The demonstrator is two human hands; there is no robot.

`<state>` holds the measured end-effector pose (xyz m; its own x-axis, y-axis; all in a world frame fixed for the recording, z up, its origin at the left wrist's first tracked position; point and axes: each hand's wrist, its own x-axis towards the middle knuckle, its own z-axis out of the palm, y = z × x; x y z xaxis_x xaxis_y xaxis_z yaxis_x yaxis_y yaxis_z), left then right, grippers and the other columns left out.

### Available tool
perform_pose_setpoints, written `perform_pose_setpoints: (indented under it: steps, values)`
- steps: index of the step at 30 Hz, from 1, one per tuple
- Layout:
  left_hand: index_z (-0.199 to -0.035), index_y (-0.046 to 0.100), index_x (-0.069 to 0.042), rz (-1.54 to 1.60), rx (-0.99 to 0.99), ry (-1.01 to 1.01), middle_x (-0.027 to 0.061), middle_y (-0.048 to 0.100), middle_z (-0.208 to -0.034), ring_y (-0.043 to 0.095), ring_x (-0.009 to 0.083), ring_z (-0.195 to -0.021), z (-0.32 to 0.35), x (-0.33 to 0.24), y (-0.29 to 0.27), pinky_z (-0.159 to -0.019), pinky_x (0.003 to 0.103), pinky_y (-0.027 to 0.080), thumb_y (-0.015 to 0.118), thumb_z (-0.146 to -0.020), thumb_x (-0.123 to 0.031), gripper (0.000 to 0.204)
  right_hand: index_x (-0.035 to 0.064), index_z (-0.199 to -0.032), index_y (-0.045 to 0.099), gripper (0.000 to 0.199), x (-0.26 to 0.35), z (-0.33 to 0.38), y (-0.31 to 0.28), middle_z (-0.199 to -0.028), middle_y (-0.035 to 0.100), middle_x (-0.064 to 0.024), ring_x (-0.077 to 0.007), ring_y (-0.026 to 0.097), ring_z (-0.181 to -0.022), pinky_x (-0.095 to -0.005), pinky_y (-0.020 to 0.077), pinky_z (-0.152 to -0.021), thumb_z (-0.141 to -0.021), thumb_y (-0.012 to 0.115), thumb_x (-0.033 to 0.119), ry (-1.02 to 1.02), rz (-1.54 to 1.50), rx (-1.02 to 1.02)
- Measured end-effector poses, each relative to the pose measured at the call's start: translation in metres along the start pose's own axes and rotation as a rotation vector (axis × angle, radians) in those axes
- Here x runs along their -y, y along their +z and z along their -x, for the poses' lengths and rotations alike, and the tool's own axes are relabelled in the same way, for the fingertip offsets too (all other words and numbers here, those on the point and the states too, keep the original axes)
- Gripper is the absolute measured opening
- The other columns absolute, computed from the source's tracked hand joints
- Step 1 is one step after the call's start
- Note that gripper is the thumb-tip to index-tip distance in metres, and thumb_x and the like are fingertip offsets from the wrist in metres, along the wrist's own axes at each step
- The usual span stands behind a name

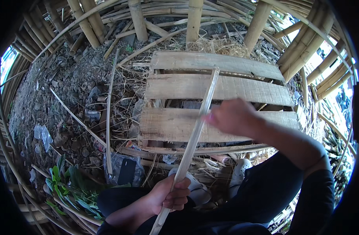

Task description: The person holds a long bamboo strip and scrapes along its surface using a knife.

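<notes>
Slanting from the person's lap up over the slatted wooden platform (220, 86), a long, pale strip of bamboo (193, 137) is gripped low down by the left hand (173, 196), whose fingers wrap right round it in a fist. The right hand (234, 117) is curled with its fingertips at the strip's middle; it is blurred, so I cannot tell whether it pinches the strip, merely touches it or holds something small. The upper end lies over the slats in view, though whether it rests on them is unclear. Being thin for its length, the strip should be light, stiff along its run yet springy, likely to whip at the far end if held only near the bottom. It looks dry and fairly smooth, so it probably slides through a loose grasp, and its split edges may be sharp or throw splinters. A firm fist low down seems a sound anchor, with a second hold near the middle, fingers on the flat faces rather than along the edges.
</notes>
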<state>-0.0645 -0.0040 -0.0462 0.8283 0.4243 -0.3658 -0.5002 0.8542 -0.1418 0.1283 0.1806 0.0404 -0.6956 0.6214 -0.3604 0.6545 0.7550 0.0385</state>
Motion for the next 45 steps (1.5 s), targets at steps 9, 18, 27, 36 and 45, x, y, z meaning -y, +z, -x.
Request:
perform_pose_setpoints:
  steps: [9,18,27,36,45]
  values:
    - [-0.066,0.040,-0.016,-0.005,-0.102,0.041,-0.0041,0.031,-0.045,0.026,0.0077,-0.032,0.000,0.003,0.007,-0.032,0.021,0.023,0.025,-0.104,-0.034,0.045,0.0108,-0.073,0.063,0.061,0.003,-0.001,0.006,-0.050,0.050,-0.0030,-0.0201,0.058,-0.047,-0.0413,0.0527,-0.051,-0.102,0.027,0.051,0.077,0.067,0.003]
    - [-0.081,0.043,-0.015,-0.161,-0.104,0.214,-0.0047,0.031,-0.053,0.027,0.0079,-0.040,-0.002,0.006,0.005,-0.040,0.022,0.027,0.024,-0.103,-0.049,0.045,0.0045,-0.072,0.060,0.060,0.038,0.031,0.008,-0.055,0.058,-0.0085,-0.0246,0.062,-0.049,-0.0418,0.0531,-0.050,-0.101,0.034,0.050,-0.249,-0.211,-0.101]
    - [-0.079,0.043,-0.015,-0.202,-0.050,0.466,-0.0051,0.031,-0.051,0.031,0.0087,-0.040,0.024,0.000,0.009,-0.040,0.022,0.029,0.023,-0.104,-0.049,0.046,0.0027,-0.090,0.058,0.028,-0.010,0.027,0.011,-0.055,0.056,-0.0053,-0.0215,0.058,-0.046,-0.0337,0.0465,-0.042,-0.098,0.052,0.028,0.006,-0.407,-0.506]
    - [-0.081,0.046,-0.015,-0.026,0.167,0.588,-0.0042,0.040,-0.052,0.041,0.0111,-0.042,0.035,-0.012,0.002,-0.044,0.025,0.037,0.024,-0.104,-0.040,0.041,0.0086,-0.110,0.065,0.027,0.011,0.025,0.031,-0.062,0.057,-0.0007,-0.0144,0.054,-0.046,-0.0292,0.0448,-0.041,-0.084,0.069,0.017,-0.388,-0.109,-0.685]
    - [-0.078,0.044,-0.016,-0.143,0.108,0.503,-0.0065,0.037,-0.051,0.039,0.0092,-0.040,0.029,-0.011,0.005,-0.042,0.023,0.033,0.025,-0.104,-0.043,0.042,0.0119,-0.100,0.071,0.022,0.011,0.023,0.026,-0.054,0.049,0.0035,-0.0081,0.048,-0.045,-0.0278,0.0386,-0.036,-0.079,0.075,0.019,-0.407,-0.132,-0.860]
